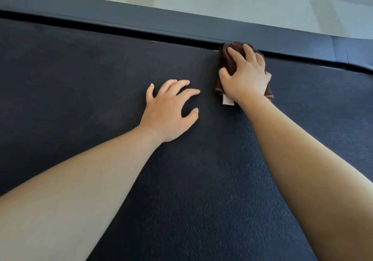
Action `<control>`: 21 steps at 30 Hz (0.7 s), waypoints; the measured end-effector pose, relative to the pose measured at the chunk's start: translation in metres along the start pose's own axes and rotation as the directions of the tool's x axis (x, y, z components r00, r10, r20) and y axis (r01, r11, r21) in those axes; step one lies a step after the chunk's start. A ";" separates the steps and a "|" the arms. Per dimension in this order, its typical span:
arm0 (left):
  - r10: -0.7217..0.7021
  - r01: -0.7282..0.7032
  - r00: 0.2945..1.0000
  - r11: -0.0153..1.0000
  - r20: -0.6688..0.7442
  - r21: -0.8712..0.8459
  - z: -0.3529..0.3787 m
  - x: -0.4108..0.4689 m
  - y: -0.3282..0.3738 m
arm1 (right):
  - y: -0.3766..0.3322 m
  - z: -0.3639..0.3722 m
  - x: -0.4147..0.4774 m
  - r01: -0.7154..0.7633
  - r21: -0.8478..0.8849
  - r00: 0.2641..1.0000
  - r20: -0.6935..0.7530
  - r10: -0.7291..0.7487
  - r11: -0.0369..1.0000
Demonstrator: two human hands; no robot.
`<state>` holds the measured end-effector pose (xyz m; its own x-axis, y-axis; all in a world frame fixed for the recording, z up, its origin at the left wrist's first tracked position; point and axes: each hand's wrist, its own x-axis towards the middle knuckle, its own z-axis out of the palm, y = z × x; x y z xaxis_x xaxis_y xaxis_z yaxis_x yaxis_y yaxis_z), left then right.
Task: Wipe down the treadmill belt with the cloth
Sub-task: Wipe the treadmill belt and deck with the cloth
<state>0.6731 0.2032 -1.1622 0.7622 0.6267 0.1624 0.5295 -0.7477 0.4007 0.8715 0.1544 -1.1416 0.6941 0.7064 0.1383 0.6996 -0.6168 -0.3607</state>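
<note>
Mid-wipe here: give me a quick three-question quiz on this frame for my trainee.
1. True or false: the left hand holds the cloth.
2. Multiple choice: the cloth is A) on the belt beside the side rail, B) lifted clear of the belt, C) under the left hand.
3. Fill in: a pale ____ sticks out of the cloth near the wrist of the right hand.
Key: 1 false; 2 A; 3 tag.
</note>
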 end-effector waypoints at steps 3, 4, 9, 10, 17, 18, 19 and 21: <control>0.003 -0.003 1.000 1.000 0.000 -0.004 0.002 -0.001 -0.001 | 0.003 -0.002 -0.016 0.006 0.002 1.000 0.010 -0.006 1.000; 0.006 -0.006 1.000 1.000 -0.003 -0.001 0.002 -0.001 -0.001 | 0.003 -0.003 -0.024 0.010 0.004 1.000 0.009 -0.010 1.000; -0.007 0.007 1.000 0.999 -0.024 0.033 -0.002 -0.006 0.000 | 0.003 -0.011 -0.080 0.052 -0.006 0.998 0.022 -0.052 0.999; -0.006 0.007 1.000 1.000 -0.030 0.030 -0.002 -0.011 0.000 | 0.004 -0.012 -0.094 0.059 -0.009 0.998 0.020 -0.058 0.998; 0.078 -0.081 0.995 0.996 0.069 0.034 -0.022 -0.092 -0.005 | -0.010 -0.032 -0.218 0.099 -0.016 0.994 0.051 -0.098 0.995; 0.087 -0.089 0.993 0.996 0.082 0.028 -0.026 -0.104 -0.004 | -0.012 -0.035 -0.236 0.109 -0.024 0.993 0.058 -0.107 0.994; 0.096 -0.099 0.991 0.995 0.095 0.027 -0.030 -0.114 -0.004 | -0.013 -0.036 -0.253 0.121 -0.029 0.991 0.066 -0.119 0.992; 0.125 -0.132 0.984 0.990 0.129 0.047 -0.034 -0.133 -0.005 | -0.013 -0.036 -0.279 0.155 -0.033 0.985 0.077 -0.152 0.987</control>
<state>0.5570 0.1309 -1.1553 0.8639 0.4950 0.0930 0.4416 -0.8332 0.3329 0.6749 -0.0472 -1.1419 0.5643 0.8168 0.1203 0.8041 -0.5107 -0.3044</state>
